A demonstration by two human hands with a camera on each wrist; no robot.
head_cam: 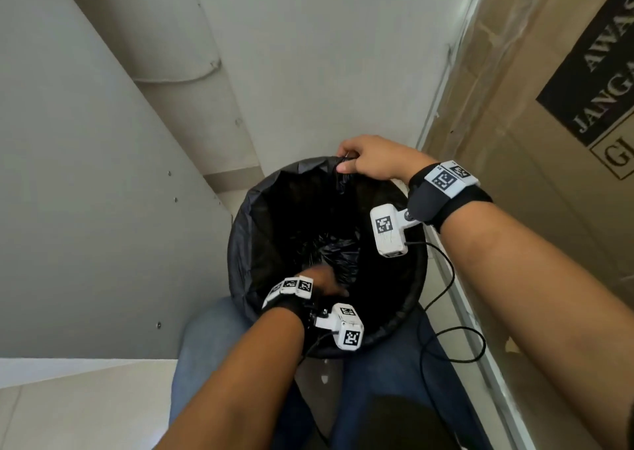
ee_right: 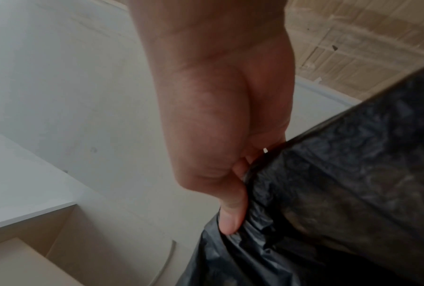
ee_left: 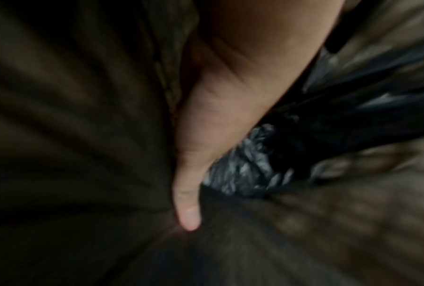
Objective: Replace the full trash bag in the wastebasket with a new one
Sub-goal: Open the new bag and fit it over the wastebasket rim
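Lining the wastebasket (head_cam: 404, 326): right hand (head_cam: 372, 159) pinching the trash bag (head_cam: 260, 209) hem at the rim, left hand (head_cam: 327, 283) open-fingered, pressing inside; probably next needing hem folding.

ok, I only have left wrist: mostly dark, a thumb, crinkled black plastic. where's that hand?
Observer: Head view shows the left hand down inside the bin, within the bag.
Operator: and the right?
Observer: The right hand pinches the bag's edge at the bin's far rim. Right wrist shows thumb and fingers on gathered plastic.
Operator: left gripping anything?
Observer: Can't tell. Its fingers are hidden in every view.
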